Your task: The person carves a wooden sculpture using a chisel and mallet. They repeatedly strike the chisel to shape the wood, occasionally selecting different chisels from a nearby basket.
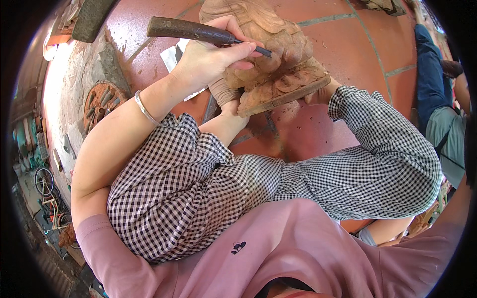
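Red tiled floor (343, 44), pale joints, fills the backdrop from 10 round to 3 o'clock. Pink shirt (278, 238) at 6. Black-and-white checked trousers (174, 198), legs bent, run from 8 to 4. Second person (430, 74), blue trousers and grey-green top, at the 2–3 o'clock edge.

Wood carving (283, 59): reddish brown, deep rounded relief, flat base edge facing 5. Sits just past 12, tilted, between the wearer's feet, left foot (231, 106) at its 7 o'clock corner.

Left hand (211, 57) at 11, over the carving's near-left side: fingers and thumb closed round a chisel (198, 33). Dark wooden handle, butt toward 9–10, thin blade toward 3–4, tip at the relief; can't confirm contact.

Right sleeve at 4; right hand out of view, grip can't be told. Silver bracelet (143, 107) on left forearm, toward 10.
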`<move>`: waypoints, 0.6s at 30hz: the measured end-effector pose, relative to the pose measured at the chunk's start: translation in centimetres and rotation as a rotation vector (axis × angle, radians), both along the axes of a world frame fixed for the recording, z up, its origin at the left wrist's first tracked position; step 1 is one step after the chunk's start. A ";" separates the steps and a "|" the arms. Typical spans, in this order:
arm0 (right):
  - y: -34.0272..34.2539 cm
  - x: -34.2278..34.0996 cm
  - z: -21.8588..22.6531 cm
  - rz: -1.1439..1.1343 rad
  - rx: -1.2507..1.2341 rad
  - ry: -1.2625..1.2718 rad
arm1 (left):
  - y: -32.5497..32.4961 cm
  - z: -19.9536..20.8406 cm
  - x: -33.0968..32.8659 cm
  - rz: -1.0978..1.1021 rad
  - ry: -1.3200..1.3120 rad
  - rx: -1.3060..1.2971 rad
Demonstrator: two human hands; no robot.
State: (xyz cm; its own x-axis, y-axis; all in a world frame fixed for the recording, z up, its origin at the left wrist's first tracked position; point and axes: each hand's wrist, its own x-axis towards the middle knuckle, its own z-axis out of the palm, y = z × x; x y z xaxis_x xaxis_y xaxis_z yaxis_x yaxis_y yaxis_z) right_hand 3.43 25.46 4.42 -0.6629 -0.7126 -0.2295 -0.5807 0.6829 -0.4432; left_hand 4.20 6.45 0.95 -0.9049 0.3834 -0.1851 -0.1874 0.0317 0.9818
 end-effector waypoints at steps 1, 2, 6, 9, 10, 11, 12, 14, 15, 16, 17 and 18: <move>0.2 0.0 -0.2 -0.006 -0.001 0.004 | 0.0 -0.1 0.0 0.000 -0.012 0.010; 0.3 0.1 -0.2 -0.010 -0.004 0.011 | 0.0 -0.2 -0.1 -0.006 -0.010 0.016; 0.5 0.4 -0.4 -0.013 -0.016 0.029 | -0.2 -0.1 -0.3 -0.029 -0.009 0.020; 0.6 0.3 -0.4 -0.012 -0.024 0.034 | -0.2 -0.1 -0.4 -0.045 -0.023 0.001; 0.8 0.0 -0.3 -0.018 -0.025 0.032 | -0.1 -0.1 -0.4 -0.049 -0.028 -0.008; 0.9 -0.2 -0.2 -0.019 -0.030 0.033 | 0.0 0.0 -0.5 -0.046 -0.036 -0.021; 1.0 -0.4 0.0 -0.017 -0.033 0.034 | 0.1 0.5 -0.5 -0.041 -0.045 -0.036; 1.4 -0.8 0.2 -0.023 -0.039 0.030 | 0.3 0.6 -0.6 -0.047 -0.043 -0.068; 1.4 -1.0 0.3 -0.018 -0.048 0.035 | 0.2 0.5 -0.7 -0.052 -0.028 -0.091; 1.7 -1.2 0.6 -0.017 -0.060 0.037 | 0.1 0.4 -0.9 -0.056 -0.013 -0.113; 2.1 -1.5 0.8 -0.018 -0.068 0.038 | 0.2 0.4 -1.2 -0.085 -0.011 -0.091; 2.6 -1.7 1.2 -0.015 -0.088 0.045 | 0.0 0.6 -1.4 -0.101 -0.009 -0.080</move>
